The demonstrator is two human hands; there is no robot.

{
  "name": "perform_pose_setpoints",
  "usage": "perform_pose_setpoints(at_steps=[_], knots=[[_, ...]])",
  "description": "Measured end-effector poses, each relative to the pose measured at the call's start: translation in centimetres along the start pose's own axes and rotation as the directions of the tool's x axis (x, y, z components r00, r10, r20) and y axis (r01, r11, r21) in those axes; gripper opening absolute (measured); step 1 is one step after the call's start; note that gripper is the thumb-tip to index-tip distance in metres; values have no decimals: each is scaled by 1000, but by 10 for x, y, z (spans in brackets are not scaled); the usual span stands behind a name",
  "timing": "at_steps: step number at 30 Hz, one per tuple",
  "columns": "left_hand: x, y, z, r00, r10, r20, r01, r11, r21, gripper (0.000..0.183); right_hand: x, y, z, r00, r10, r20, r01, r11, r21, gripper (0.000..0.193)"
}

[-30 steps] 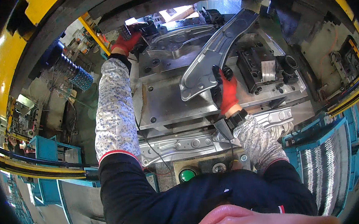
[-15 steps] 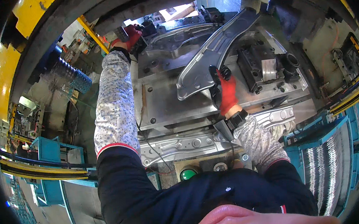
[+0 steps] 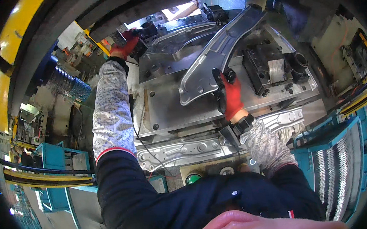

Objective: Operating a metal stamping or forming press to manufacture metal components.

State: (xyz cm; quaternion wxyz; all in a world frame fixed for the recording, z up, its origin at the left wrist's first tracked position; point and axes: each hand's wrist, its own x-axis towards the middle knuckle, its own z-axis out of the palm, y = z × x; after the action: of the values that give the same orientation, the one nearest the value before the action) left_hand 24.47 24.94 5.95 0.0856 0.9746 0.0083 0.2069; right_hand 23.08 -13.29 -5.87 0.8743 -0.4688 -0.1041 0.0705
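My right hand, in a red glove with black fingers and palm, is closed on the near edge of a long, curved pressed sheet-metal part. The part slants up to the right above the steel die, its far end near the back of the press. My left hand, also in a red glove, reaches to the back left corner, beside a dark cylindrical post. Its fingers are dark and partly hidden, so what they touch is unclear. Between the hands rises a raised form shaped like a curved panel.
A black block and another round post stand on the die's right side. Along the front lies another long pressed metal part, with a green button below it. Blue racks flank me; the right one holds stacked metal parts.
My left hand has shifted slightly left and down. My right hand and the curved sheet-metal part stay almost in place. The whole view has shifted a little.
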Motion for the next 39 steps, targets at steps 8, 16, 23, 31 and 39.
perform_pose_setpoints(at_steps=[8, 16, 23, 31, 39], knots=[[21, 10, 8, 998, -45, -39, 48, 996, 72, 34, 4, 8, -7, 994, -111, 2, 111, 993, -46, 28], [21, -128, 51, 984, 25, -174, -149, 646, -749, 38, 1, 1, 5, 999, -52, 11, 53, 998, -26, 25], [23, -63, 37, 985, 0, -172, -16, 996, -91, 38, 10, 6, -7, 997, -72, 39, 77, 987, -139, 24], [-12, 63, 0, 996, 85, 22, -85, 996, 36, 38, 5, -2, -2, 999, -46, 19, 46, 999, -14, 24], [-7, 31, 24, 997, 3, 71, -7, 999, 52, 37, 3, -8, 2, 999, -50, 17, 52, 992, -119, 26]])
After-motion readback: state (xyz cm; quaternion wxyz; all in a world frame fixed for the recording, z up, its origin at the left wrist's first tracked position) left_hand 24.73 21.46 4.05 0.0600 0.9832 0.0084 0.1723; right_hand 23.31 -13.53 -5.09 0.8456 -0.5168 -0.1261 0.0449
